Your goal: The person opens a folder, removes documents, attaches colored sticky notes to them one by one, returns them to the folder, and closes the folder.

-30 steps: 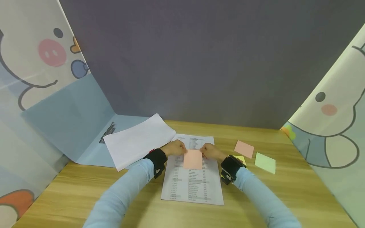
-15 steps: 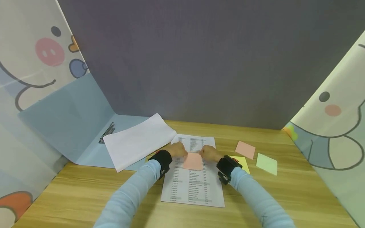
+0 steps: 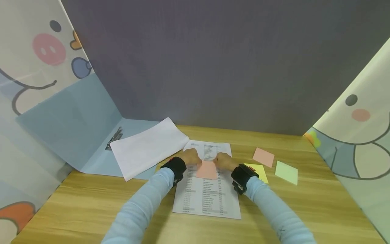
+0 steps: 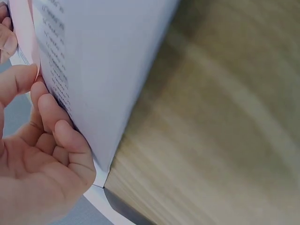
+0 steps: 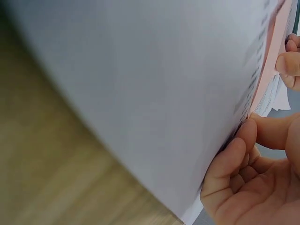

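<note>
On the yellow-brown wooden table (image 3: 91,200), a light-blue rectangular folder (image 3: 73,122) is open at far left. Right of it lies white paper (image 3: 210,200) printed with rows of text. Over its middle, the left hand (image 3: 191,156) and right hand (image 3: 224,161) pinch the 2 far corners of a square pink paper note (image 3: 207,171).

Around the printed sheet (image 3: 210,200), a folder (image 3: 100,161) bearing clips (image 3: 115,138) and part of another sheet (image 3: 149,146) lies at ten o'clock, three notes (image 3: 263,157) between two and three. A fourth note (image 3: 207,170) overlies its centre.
</note>
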Action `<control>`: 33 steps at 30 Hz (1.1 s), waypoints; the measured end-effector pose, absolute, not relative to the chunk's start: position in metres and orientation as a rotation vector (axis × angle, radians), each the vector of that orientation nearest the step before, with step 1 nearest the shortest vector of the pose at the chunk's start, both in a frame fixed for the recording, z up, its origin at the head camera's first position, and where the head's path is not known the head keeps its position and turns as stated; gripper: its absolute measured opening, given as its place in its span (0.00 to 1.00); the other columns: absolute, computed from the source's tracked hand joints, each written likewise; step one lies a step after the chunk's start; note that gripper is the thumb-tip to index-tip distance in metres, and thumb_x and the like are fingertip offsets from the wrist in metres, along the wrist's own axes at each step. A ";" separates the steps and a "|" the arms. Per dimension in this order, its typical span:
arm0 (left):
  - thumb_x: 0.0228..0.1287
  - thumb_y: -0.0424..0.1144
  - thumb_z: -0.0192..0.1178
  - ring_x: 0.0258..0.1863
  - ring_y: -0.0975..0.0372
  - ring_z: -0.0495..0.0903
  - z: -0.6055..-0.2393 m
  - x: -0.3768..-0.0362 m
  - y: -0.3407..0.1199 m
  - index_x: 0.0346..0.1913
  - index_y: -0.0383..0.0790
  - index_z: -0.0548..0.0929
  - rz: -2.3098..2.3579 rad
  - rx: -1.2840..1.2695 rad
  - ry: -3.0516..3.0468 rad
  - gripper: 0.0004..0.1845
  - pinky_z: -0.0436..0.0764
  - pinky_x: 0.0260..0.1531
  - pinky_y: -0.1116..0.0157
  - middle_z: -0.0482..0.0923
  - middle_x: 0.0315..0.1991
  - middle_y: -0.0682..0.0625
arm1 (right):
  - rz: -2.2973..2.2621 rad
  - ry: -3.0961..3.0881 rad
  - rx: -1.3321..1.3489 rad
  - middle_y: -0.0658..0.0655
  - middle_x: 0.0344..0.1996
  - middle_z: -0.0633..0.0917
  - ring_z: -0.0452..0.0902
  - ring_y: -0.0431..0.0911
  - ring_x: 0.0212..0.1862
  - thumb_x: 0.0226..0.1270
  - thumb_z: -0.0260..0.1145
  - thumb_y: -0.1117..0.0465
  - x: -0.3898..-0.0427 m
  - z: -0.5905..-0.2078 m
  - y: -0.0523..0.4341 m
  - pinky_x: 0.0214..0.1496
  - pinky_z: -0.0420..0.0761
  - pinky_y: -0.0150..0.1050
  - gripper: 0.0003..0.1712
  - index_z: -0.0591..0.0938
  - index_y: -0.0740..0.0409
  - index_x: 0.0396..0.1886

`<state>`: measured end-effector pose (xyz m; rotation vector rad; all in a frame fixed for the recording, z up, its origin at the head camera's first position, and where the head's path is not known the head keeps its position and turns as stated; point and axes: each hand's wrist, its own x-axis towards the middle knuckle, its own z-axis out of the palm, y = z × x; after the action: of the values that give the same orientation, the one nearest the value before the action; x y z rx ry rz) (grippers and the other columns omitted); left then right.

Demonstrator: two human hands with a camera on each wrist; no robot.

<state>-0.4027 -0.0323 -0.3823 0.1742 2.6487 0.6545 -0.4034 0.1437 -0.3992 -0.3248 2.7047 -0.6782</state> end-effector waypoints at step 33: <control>0.50 0.41 0.66 0.34 0.58 0.72 -0.401 -0.411 -0.051 0.34 0.41 0.75 0.718 0.276 2.628 0.12 0.73 0.38 0.62 0.75 0.34 0.50 | -0.466 2.733 -0.085 0.58 0.27 0.79 0.74 0.50 0.27 0.56 0.48 0.27 -0.402 -0.406 0.121 0.26 0.73 0.40 0.45 0.80 0.66 0.42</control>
<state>-0.4107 -0.0511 -0.4007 0.2756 2.6283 0.7184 -0.4025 0.1205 -0.4063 -0.0846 2.7329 -0.4656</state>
